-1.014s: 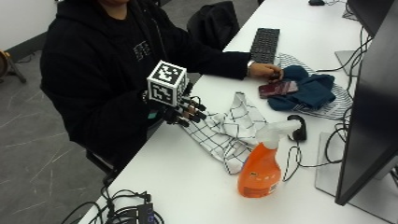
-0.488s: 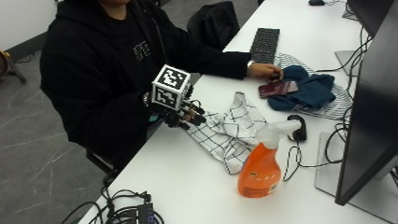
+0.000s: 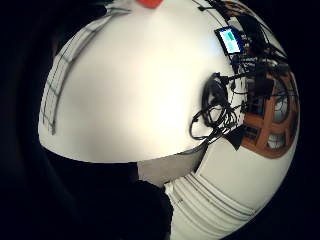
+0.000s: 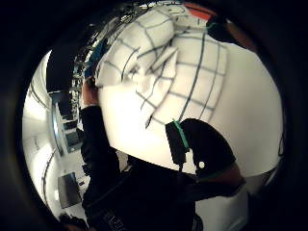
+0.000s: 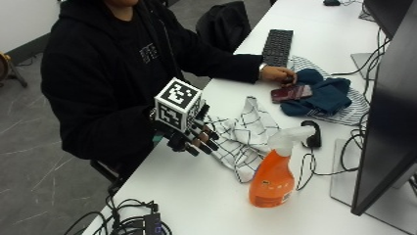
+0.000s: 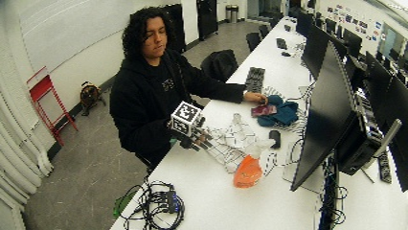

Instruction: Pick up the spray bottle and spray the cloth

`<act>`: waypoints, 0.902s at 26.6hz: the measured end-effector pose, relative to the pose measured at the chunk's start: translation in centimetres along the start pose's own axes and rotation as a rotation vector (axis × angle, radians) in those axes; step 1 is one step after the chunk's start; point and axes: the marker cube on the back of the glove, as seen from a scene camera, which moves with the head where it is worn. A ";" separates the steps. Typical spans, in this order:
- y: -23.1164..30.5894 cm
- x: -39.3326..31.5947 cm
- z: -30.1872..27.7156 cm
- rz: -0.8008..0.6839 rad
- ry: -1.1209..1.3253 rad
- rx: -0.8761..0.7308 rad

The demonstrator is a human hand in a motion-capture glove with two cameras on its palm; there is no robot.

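An orange spray bottle (image 5: 272,172) with a white trigger head stands upright on the white table (image 5: 196,196), just past a crumpled white checked cloth (image 5: 246,136). My gloved right hand (image 5: 192,138) hovers at the table's near edge beside the cloth, fingers loosely spread and holding nothing. The bottle is about a hand's length away from it. The wide outside view shows the same layout: hand (image 6: 193,138), cloth (image 6: 231,140), bottle (image 6: 248,170). The thumb side palm view looks onto the cloth (image 4: 166,72).
The person's bare left hand (image 5: 277,74) rests by a maroon item (image 5: 291,92) on a blue cloth (image 5: 322,95). A keyboard (image 5: 277,46) lies farther back. A monitor (image 5: 387,112) and cables (image 5: 312,166) stand right of the bottle. More cables (image 5: 130,223) lie at the table's end.
My gloved hand has sunk a little toward the table beside the checked cloth. The bottle, the cloth and the bare hand have stayed put.
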 end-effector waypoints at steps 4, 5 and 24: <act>-3.4 3.7 -4.1 0.062 -0.102 0.066; -4.3 4.4 -5.0 0.072 -0.136 0.087; -20.2 6.5 -13.2 -0.030 -0.984 0.307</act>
